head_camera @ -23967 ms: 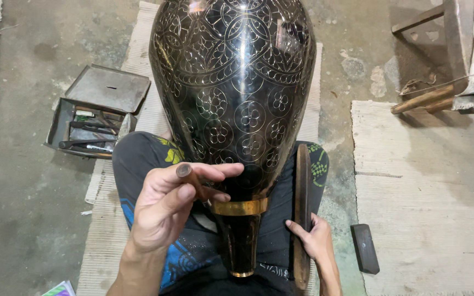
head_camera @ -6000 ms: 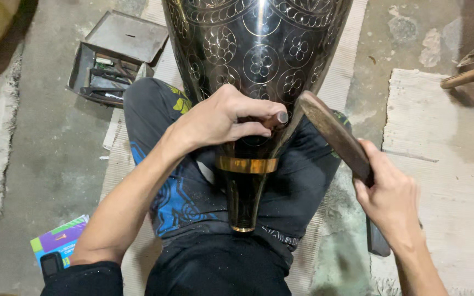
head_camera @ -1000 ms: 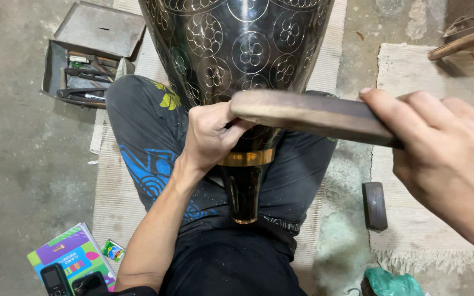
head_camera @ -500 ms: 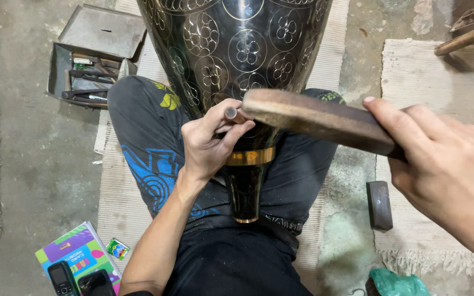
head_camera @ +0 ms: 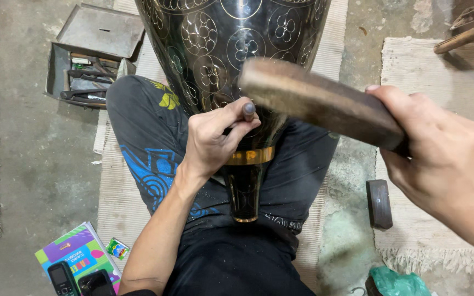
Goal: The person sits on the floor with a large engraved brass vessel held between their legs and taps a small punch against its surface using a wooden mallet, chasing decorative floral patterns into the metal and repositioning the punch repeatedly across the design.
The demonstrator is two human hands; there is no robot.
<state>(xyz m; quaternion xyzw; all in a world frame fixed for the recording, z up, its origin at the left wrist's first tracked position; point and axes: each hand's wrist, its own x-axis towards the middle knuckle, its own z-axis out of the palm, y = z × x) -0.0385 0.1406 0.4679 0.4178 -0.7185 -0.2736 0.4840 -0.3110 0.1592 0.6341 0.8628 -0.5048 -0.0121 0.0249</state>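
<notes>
A large dark metal vase (head_camera: pixel 231 49) engraved with flower circles rests upside down across my lap, its brass band (head_camera: pixel 250 157) and narrow neck pointing toward me. My left hand (head_camera: pixel 215 137) is closed around a small chisel whose dark tip (head_camera: pixel 249 108) shows above my fingers, pressed to the vase just above the band. My right hand (head_camera: pixel 445 164) grips a flat wooden mallet (head_camera: pixel 319 101), raised over the chisel and slightly blurred.
An open metal toolbox (head_camera: pixel 91 60) with several tools sits at upper left. A colourful booklet (head_camera: pixel 78 255) and two phones (head_camera: pixel 78 282) lie at lower left. A small dark block (head_camera: pixel 379 203) lies on the mat (head_camera: pixel 429 109) at right, with a green bag (head_camera: pixel 399 282) nearby.
The mallet has lifted a little away from the chisel and come nearer the camera. My left hand stays on the vase with the chisel.
</notes>
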